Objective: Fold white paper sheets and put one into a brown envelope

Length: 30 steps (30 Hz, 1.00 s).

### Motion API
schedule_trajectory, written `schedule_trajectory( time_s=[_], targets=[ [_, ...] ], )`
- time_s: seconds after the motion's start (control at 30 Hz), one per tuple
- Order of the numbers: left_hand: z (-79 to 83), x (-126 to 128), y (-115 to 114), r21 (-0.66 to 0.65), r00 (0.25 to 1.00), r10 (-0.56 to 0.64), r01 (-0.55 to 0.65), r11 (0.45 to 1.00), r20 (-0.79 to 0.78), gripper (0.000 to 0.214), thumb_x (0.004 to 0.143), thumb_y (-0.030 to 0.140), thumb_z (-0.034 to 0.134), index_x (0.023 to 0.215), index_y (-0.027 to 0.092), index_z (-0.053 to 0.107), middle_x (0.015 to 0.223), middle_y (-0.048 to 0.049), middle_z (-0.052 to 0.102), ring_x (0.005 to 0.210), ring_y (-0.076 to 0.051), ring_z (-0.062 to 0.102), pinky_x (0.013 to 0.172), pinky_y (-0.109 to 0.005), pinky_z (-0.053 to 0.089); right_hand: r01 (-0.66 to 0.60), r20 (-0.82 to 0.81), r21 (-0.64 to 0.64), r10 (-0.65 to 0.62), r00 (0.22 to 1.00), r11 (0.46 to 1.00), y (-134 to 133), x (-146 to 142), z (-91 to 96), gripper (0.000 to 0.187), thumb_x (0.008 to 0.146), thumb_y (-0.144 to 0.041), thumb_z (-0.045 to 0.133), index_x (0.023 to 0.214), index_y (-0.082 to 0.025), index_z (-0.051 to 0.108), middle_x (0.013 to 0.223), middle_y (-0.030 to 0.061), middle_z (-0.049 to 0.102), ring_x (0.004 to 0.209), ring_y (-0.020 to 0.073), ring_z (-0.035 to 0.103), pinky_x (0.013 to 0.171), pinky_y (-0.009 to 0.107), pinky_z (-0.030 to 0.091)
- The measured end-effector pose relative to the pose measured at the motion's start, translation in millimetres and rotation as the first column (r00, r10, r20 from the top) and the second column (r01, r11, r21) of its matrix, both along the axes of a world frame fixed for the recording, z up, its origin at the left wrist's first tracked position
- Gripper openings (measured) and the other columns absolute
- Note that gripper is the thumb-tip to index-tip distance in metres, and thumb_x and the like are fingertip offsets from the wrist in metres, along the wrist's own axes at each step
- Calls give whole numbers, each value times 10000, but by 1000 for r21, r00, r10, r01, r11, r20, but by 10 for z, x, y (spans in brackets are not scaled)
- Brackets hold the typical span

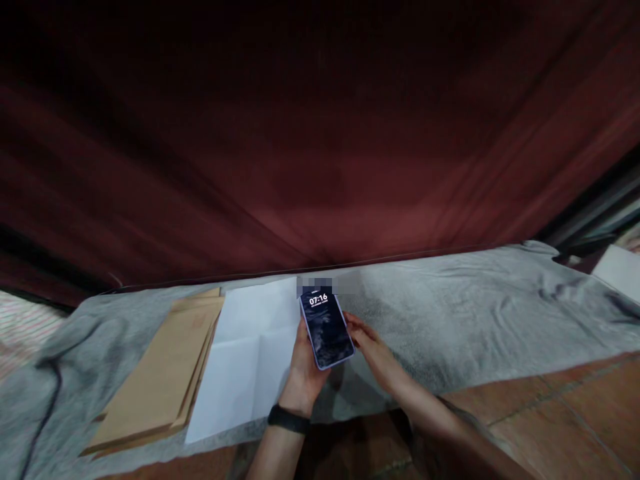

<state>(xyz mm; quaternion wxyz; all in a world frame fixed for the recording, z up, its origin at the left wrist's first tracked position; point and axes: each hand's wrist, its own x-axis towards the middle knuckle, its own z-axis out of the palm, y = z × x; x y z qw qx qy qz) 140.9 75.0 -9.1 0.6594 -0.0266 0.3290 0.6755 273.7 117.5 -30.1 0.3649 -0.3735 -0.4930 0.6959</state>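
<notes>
A smartphone (327, 331) in a pale purple case, its screen lit and showing 07:16, is tilted slightly in front of me. My left hand (305, 367) is closed around its lower left side, with a black band (289, 419) on that wrist. From the right, my right hand (369, 341) has its fingers curled at the phone's right edge. Left of the phone lies a white sheet of paper (245, 360) with fold creases. Beside the sheet is a stack of brown envelopes (155, 373).
Everything rests on a grey cloth (450, 313) spread along a dark red hanging cloth (320, 167). Terracotta floor tiles (565, 407) show at the near side. A white flat object (617, 270) sits at the far right edge.
</notes>
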Motion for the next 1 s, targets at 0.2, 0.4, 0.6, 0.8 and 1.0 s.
schedule_trajectory(
  time_s=[0.2,0.4,0.6,0.8,1.0],
  targets=[
    [-44,3,14,14,999,-11,12,1000,-40,403,944,468,530,979,113,718,896,-96,782,782,-211,743,816,-352,590,-7,-24,14,7,1000,1000,-60,-5,15,466,748,-330,692,1212,-286,681,1197,18,723,1158,269,634,1086,490,438],
    [-48,1,27,22,998,-33,34,999,-57,459,941,514,500,954,113,724,865,-100,784,725,-226,740,816,-388,593,-80,-8,67,81,997,995,-77,-34,-25,632,703,-270,710,1321,-291,580,1165,28,706,1059,257,651,991,457,510],
    [-58,26,31,10,998,31,-30,999,-61,429,959,469,489,928,112,724,816,-91,778,666,-216,727,743,-372,600,-57,-22,145,60,998,988,-126,-110,-162,701,735,-324,748,1377,-283,471,1214,49,667,1078,241,639,986,427,510],
    [-59,37,28,-8,996,57,-58,998,-73,389,960,440,495,945,123,720,828,-73,777,739,-214,738,774,-351,596,-22,-89,140,34,995,990,-139,-144,-201,693,714,-321,776,1338,-262,478,1183,59,669,1056,240,648,968,417,519],
    [-89,27,38,-3,997,55,-55,998,-53,370,936,428,530,984,111,714,847,-87,775,736,-223,729,790,-370,586,-2,-79,149,14,997,989,-165,-136,-148,654,719,-269,769,1316,-269,502,1188,55,681,1083,248,648,985,429,515]
  ],
)
